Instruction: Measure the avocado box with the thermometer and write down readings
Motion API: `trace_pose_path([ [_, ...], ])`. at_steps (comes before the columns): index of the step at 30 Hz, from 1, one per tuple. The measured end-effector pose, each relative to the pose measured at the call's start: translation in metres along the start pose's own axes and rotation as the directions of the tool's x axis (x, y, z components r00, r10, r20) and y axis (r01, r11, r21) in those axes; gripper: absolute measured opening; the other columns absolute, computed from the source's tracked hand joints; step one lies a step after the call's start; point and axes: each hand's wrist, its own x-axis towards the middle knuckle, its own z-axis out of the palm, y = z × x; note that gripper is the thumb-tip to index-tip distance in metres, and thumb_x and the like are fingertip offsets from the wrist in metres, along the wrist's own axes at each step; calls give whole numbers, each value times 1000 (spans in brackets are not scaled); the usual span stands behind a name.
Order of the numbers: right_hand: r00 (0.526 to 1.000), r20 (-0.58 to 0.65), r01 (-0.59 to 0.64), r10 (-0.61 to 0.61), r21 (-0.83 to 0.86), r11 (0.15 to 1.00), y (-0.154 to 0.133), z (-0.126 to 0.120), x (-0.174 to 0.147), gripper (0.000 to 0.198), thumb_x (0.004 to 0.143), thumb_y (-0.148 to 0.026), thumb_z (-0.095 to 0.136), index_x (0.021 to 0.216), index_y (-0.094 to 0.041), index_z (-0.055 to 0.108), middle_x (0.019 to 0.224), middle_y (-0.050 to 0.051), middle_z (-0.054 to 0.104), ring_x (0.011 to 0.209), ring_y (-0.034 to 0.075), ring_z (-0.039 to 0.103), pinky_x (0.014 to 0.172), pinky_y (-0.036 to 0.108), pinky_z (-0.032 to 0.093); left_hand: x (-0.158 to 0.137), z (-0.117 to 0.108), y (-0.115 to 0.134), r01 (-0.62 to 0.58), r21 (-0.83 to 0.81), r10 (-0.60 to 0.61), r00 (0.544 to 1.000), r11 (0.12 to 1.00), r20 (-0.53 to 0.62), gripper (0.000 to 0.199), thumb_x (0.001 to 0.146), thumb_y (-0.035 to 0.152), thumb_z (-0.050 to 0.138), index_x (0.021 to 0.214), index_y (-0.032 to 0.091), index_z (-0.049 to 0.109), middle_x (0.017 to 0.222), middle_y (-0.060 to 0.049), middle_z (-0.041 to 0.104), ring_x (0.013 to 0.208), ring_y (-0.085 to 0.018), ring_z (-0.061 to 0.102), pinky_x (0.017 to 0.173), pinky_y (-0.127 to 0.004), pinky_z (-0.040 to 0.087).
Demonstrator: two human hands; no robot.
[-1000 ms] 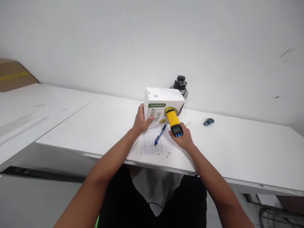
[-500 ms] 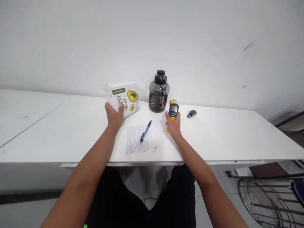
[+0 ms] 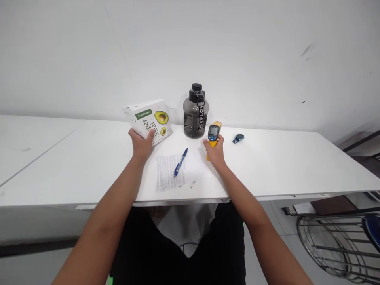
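My left hand (image 3: 141, 145) is closed on the lower left of a white meal box (image 3: 147, 124) with avocado pictures, its thumb across the front. The box tilts to the left. In my right hand (image 3: 217, 154) is a yellow and black infrared thermometer (image 3: 213, 133), held by its handle, its screen facing me. Between the hands and farther back stands a dark see-through water bottle (image 3: 195, 113) with a black cap and strap. In front of it, a blue pen (image 3: 180, 162) lies across a sheet of paper (image 3: 165, 174) with dense writing.
A small dark blue-green object (image 3: 238, 138) lies right of the thermometer; its kind is unclear. The white table (image 3: 285, 166) runs along a pale wall (image 3: 255, 59). A metal wire rack (image 3: 329, 245) stands at the lower right, below the table.
The box has tilted further to the left in my left hand. My right hand has turned the thermometer slightly, its top now leaning right. The whole view has shifted a little.
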Motion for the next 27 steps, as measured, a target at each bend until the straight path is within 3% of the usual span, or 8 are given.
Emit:
trace_pose_path([
  [6,996,65,76,-58,-331,940,-1,-11,7,78,81,-42,76,150,-23,45,136,18,69,118,35,67,102,50,52,-1,3,-1,-2,-30,1,999,1000,-36,70,83,46,86,129,24,39,145,-19,57,139,-29,61,124,-48,47],
  [10,988,153,120,-10,-729,674,-3,-16,9,56,91,-45,72,140,-20,62,123,21,75,112,39,70,96,51,50,0,4,-6,16,-37,-16,1000,999,-12,70,85,44,84,132,21,37,145,-22,57,138,-30,60,122,-48,48],
  [13,980,197,169,16,-878,448,-5,-17,7,48,100,-41,63,142,-19,64,119,19,75,112,36,70,96,47,48,1,5,-13,-21,-10,21,1000,1000,-1,74,83,48,85,135,23,38,147,-21,55,140,-33,58,122,-52,47],
  [16,976,217,208,-9,-919,334,-7,-17,4,48,102,-40,58,144,-17,63,124,20,72,118,36,64,96,47,46,0,7,-20,-84,10,84,996,996,14,82,78,53,89,138,28,39,148,-17,53,145,-36,52,125,-56,42],
  [19,953,240,286,-187,-916,281,-8,-9,-1,57,102,-39,58,152,-13,56,139,26,62,127,41,54,95,49,46,1,10,-25,-125,13,125,991,992,43,90,75,57,90,142,29,37,150,-18,50,149,-39,48,127,-59,38],
  [22,835,488,538,-255,-820,196,-10,8,-9,54,106,-27,48,158,-14,53,135,24,63,120,38,55,93,46,45,3,11,-27,-125,30,123,990,992,72,92,75,57,90,144,27,36,151,-19,49,150,-41,46,127,-61,36],
  [25,621,777,783,-107,-607,136,-11,25,-18,52,106,-15,40,155,-20,59,121,19,71,107,31,61,86,39,43,4,11,-29,-114,31,111,991,993,70,92,75,56,90,144,28,37,151,-19,48,149,-40,47,126,-60,38],
  [27,532,846,837,-30,-521,165,-11,28,-19,48,107,-15,41,148,-21,65,113,17,74,100,28,64,82,36,42,5,11,-29,-119,34,117,991,992,65,91,75,55,90,144,27,37,151,-19,49,148,-40,48,124,-60,39],
])
